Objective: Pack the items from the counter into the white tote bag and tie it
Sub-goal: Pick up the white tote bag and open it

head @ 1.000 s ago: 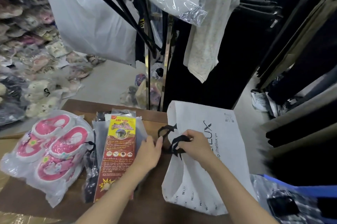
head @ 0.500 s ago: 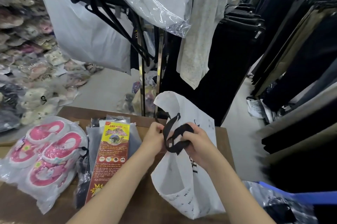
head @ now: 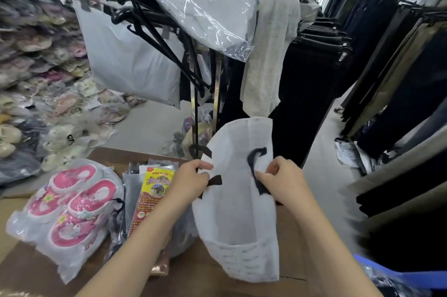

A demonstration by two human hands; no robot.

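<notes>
Tote (head: 237, 212): one, white, upright on the right part of the counter (head: 193, 270), mouth pulled open between both hands.
Handles (head: 256, 168): two, black straps, one on each side of the rim.
Left hand (head: 191, 178): one, fingers curled over the tote's left rim, beside the left strap.
Right hand (head: 283, 180): one, thumb and fingers pinching the right rim at the strap.
Slipper bag (head: 70, 207): one clear plastic bag at the counter's left, four pink soles showing through it, well apart from the tote.
Packet (head: 154, 190): one, yellow and red, flat, between slipper bag and tote, partly under the left forearm.
Grey sleeve (head: 131, 190): one seen, lying under the packet.
Hangers (head: 154, 38): black, bunched on the rack behind; number cannot be told.
Trousers (head: 314, 79): dark, hung in rows at right; not countable.
</notes>
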